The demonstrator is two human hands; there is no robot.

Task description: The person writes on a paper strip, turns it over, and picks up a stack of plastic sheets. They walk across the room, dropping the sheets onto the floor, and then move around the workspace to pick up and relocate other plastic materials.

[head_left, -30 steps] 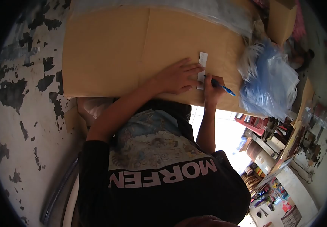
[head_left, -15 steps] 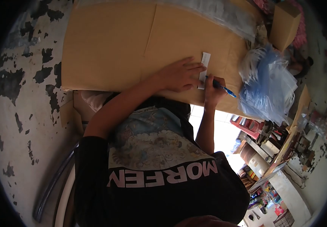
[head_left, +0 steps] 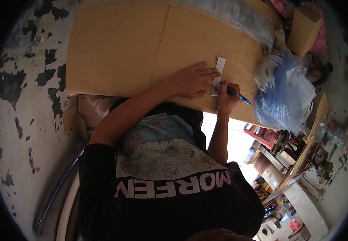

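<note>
A narrow strip of white paper point(head_left: 220, 64) lies on the brown-covered tabletop, with faint marks near its upper end. My left hand point(head_left: 194, 81) rests flat beside it, fingers stretched out and the tips on the strip's left edge. On the strip's right side, my right hand point(head_left: 227, 100) is closed around a blue pen point(head_left: 239, 95). The pen's tip points at the paper, and its back end sticks out to the right. My right hand hides part of the strip's lower end.
A heap of clear bluish plastic bags point(head_left: 282, 94) lies on the table's right side. Behind it stands a cardboard box point(head_left: 303, 30). Clear plastic sheeting point(head_left: 230, 18) runs along the far edge. A wall with peeling paint point(head_left: 25, 120) rises at the left.
The view has shifted very slightly. Both hands stay in nearly the same place, the left on the paper strip and the right around the pen.
</note>
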